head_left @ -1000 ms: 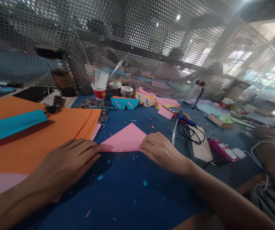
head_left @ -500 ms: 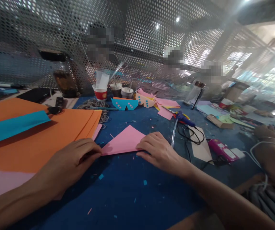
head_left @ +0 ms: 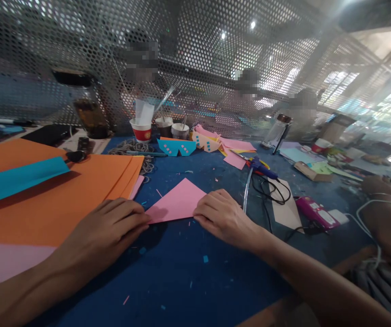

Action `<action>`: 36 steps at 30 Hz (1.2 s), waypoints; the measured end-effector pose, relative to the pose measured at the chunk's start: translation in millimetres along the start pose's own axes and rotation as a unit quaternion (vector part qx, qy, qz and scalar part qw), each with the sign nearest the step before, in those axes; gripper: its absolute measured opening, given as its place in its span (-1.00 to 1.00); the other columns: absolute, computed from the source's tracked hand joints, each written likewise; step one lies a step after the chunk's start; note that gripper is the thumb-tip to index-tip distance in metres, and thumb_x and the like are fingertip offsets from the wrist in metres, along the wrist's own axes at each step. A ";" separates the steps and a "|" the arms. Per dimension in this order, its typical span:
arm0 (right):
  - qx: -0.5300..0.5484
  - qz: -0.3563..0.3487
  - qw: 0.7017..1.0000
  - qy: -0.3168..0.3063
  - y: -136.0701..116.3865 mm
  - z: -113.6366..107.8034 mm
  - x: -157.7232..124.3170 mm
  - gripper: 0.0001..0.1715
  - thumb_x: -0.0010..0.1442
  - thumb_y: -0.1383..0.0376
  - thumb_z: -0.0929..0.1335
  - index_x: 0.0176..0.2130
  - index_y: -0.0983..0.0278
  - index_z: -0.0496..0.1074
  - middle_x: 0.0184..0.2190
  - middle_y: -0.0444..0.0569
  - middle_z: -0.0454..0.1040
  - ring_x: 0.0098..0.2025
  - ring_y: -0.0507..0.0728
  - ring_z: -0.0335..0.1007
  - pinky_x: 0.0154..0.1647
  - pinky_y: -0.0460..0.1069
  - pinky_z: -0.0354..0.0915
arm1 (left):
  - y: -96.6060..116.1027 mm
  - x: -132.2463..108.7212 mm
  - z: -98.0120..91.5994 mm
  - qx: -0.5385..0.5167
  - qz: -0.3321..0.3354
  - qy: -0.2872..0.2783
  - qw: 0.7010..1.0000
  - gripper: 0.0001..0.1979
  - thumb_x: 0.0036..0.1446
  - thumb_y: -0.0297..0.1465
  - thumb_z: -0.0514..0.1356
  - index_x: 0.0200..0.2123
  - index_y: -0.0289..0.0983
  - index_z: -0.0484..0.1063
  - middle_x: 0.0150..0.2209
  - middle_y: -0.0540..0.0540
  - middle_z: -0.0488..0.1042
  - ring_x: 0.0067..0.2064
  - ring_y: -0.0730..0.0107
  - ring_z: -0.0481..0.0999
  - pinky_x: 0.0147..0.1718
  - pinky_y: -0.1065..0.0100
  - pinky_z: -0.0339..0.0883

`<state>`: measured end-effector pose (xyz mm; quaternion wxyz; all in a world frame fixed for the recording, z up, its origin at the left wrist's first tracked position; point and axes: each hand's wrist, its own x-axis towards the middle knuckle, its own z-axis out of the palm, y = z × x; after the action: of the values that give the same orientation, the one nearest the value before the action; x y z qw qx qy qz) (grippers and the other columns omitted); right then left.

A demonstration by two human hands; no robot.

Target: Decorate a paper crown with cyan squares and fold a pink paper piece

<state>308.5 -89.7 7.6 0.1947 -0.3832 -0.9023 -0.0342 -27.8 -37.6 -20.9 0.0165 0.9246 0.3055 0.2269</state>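
A pink sheet of paper, folded into a triangle, lies on the blue table with its point away from me. My left hand pinches the left corner between thumb and fingers. At the right corner, my right hand has its fingers curled and closed on the paper, hiding that end. The near edge of the fold runs straight between the two hands. Small blue and pink paper scraps are scattered around it.
Orange sheets with a blue folded strip lie left. Behind stand a red-and-white paper cup and a blue paper mask. Right are a blue glue gun, its black cord and a magenta box. Another person's arm rests far right.
My left hand has shifted slightly right and its fingers have closed further over the left corner. The right hand's fingers have drawn together on the right corner. The folded paper has barely moved.
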 end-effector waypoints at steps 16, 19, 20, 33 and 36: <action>0.067 0.084 0.994 -0.034 2.6 3.8 -0.1 -0.78 0.60 0.21 0.35 -0.08 0.26 0.55 -0.11 0.01 0.64 -0.05 0.17 0.53 0.00 0.07 0.25 | -1.3 5.4 1.0 -0.107 -0.068 -0.011 0.992 -0.51 0.55 0.02 0.05 -0.16 -0.10 0.68 -0.18 -0.06 0.70 -0.14 0.20 0.67 -0.13 0.25 0.49; 0.114 0.112 0.987 -0.037 5.5 2.3 1.0 -0.85 0.55 0.26 0.41 -0.12 0.25 0.56 -0.11 -0.02 0.64 -0.05 0.15 0.54 0.02 0.06 0.28 | -0.9 8.1 -1.7 -0.133 -0.090 -0.017 0.987 -0.49 0.53 0.05 0.06 -0.16 -0.10 0.69 -0.18 -0.07 0.71 -0.15 0.19 0.67 -0.18 0.28 0.49; 0.129 0.118 0.984 -0.036 6.2 1.2 1.3 -0.87 0.54 0.27 0.42 -0.12 0.25 0.56 -0.12 -0.03 0.63 -0.05 0.14 0.54 0.03 0.06 0.29 | -0.9 8.6 -2.4 -0.139 -0.095 -0.018 0.985 -0.50 0.53 0.04 0.06 -0.17 -0.10 0.69 -0.18 -0.07 0.71 -0.15 0.19 0.67 -0.18 0.28 0.50; 0.164 0.196 0.965 -0.061 14.7 -2.4 2.7 -0.84 0.46 0.25 0.50 -0.21 0.25 0.57 -0.24 -0.10 0.57 -0.20 0.09 0.47 -0.10 0.01 0.25 | -3.6 11.5 -5.1 -0.184 -0.136 -0.063 0.971 -0.64 0.49 -0.08 0.15 -0.16 -0.12 0.68 -0.20 0.00 0.69 -0.18 0.26 0.67 -0.22 0.32 0.51; 0.189 0.214 0.956 -0.069 16.6 -4.3 3.2 -0.89 0.47 0.30 0.49 -0.18 0.24 0.58 -0.22 -0.11 0.57 -0.20 0.07 0.47 -0.13 -0.02 0.27 | -6.7 14.3 -4.0 -0.192 -0.139 -0.071 0.969 -0.63 0.46 -0.04 0.16 -0.18 -0.10 0.67 -0.22 -0.03 0.69 -0.22 0.24 0.67 -0.27 0.31 0.50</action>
<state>319.5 -76.8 11.3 0.2030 -0.5252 -0.8004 0.2058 -23.1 -24.4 -12.7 0.2470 0.8665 0.3795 0.2103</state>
